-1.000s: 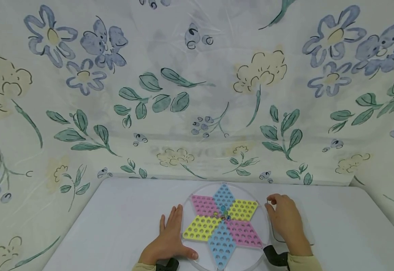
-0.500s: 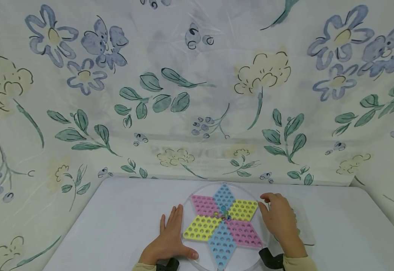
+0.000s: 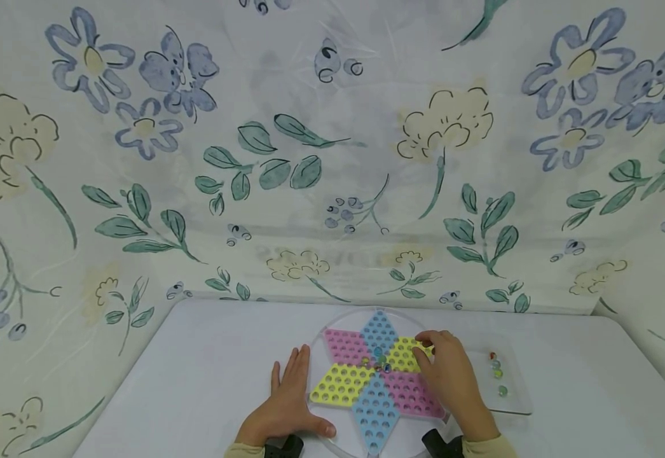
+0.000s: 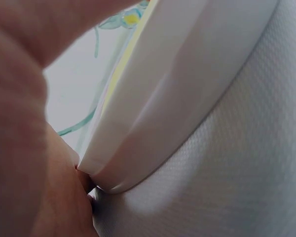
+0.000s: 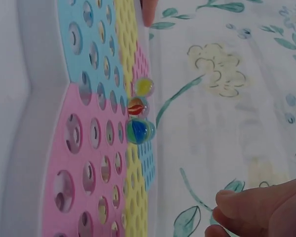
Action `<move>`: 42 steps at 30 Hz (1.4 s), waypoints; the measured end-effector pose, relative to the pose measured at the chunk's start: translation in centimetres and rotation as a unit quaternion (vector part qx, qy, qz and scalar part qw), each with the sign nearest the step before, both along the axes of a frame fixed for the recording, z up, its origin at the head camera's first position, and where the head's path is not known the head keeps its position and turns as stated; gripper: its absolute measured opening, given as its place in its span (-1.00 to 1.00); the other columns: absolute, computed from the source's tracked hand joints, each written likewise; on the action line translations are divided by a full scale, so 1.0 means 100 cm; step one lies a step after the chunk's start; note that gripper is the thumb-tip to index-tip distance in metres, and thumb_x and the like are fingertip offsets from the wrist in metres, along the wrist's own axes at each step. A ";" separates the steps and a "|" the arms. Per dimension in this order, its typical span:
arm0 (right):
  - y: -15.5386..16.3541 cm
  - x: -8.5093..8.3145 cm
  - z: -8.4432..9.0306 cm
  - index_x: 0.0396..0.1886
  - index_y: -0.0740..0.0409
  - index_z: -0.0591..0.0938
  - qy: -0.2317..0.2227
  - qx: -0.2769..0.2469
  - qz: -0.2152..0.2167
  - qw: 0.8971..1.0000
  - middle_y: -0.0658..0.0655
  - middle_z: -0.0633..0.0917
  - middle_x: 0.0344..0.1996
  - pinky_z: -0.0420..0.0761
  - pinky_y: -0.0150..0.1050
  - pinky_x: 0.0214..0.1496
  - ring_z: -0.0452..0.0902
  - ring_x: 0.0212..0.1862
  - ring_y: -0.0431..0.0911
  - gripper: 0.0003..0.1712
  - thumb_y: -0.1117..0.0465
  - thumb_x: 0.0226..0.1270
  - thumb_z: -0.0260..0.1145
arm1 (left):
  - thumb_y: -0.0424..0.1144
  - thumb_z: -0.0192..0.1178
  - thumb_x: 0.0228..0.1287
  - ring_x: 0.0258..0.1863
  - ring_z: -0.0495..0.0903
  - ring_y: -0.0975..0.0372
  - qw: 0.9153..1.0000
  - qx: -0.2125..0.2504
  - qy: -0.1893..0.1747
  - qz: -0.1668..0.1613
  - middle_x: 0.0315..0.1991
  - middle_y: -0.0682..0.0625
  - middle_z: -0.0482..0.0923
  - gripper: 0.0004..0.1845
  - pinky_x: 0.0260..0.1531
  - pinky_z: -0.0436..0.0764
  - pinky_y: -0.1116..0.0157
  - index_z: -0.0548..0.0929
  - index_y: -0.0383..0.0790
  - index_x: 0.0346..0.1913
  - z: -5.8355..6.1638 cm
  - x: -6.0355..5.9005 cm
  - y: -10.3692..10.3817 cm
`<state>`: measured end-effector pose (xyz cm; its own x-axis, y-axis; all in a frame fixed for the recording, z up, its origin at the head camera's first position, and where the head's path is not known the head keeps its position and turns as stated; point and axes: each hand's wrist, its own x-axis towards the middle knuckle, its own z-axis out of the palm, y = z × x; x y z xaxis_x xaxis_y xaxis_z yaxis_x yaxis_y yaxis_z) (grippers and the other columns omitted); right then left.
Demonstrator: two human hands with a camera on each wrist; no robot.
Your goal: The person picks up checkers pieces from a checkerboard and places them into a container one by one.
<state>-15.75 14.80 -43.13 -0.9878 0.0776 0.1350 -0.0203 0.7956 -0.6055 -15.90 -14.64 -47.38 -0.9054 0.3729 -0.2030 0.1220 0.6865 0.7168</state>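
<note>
A star-shaped Chinese checkers board with pink, yellow and blue points lies on the table. Several glass marbles sit in holes at its centre. My left hand rests against the board's left rim, fingers extended and thumb spread toward the near edge. In the left wrist view, the white rim runs beside that hand. Over the yellow and pink points on the right hovers my right hand, thumb and fingers bent toward each other. I cannot tell whether a marble is between those fingertips.
A clear shallow tray with several marbles lies to the right of the board. Behind the white table hangs a floral cloth. Black wrist mounts sit near both sleeves.
My right hand has moved left from beside the tray to above the board's right side, uncovering the marbles in the tray. The left hand and the centre marbles have stayed put.
</note>
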 end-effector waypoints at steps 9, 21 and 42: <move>-0.009 0.001 -0.006 -0.06 0.24 0.71 0.000 -0.030 0.021 0.999 0.10 0.65 -0.22 0.64 -0.08 -0.10 0.57 -0.17 -0.04 -0.78 0.25 0.35 0.39 | 0.21 0.66 -0.31 0.57 -0.37 -0.20 1.000 0.000 0.001 0.000 0.59 -0.39 -0.27 0.61 0.37 -0.51 -0.27 -0.25 -0.50 0.57 -0.001 0.000 0.000; -0.020 0.005 -0.016 -0.08 0.20 0.72 0.019 -0.026 0.046 0.998 0.05 0.66 -0.25 0.60 -0.10 -0.14 0.56 -0.15 -0.07 -0.79 0.26 0.31 0.42 | 0.17 0.68 -0.32 0.57 -0.38 -0.20 1.000 0.008 0.004 -0.002 0.59 -0.40 -0.27 0.61 0.37 -0.54 -0.26 -0.24 -0.50 0.56 -0.001 0.000 0.000; -0.032 0.011 -0.021 0.01 0.24 0.69 -0.006 -0.050 0.074 0.996 0.10 0.67 -0.16 0.63 -0.09 -0.10 0.57 -0.16 -0.09 -0.70 0.28 0.29 0.41 | 0.20 0.67 -0.33 0.57 -0.38 -0.19 1.000 0.004 -0.001 -0.004 0.59 -0.38 -0.28 0.62 0.37 -0.53 -0.26 -0.25 -0.48 0.57 -0.001 0.002 -0.005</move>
<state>-14.67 11.57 -45.26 -0.9908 -0.0571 0.1229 -0.1261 0.7207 -0.6817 -15.70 -15.11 -47.52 -0.9023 0.3811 -0.2013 0.1256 0.6793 0.7230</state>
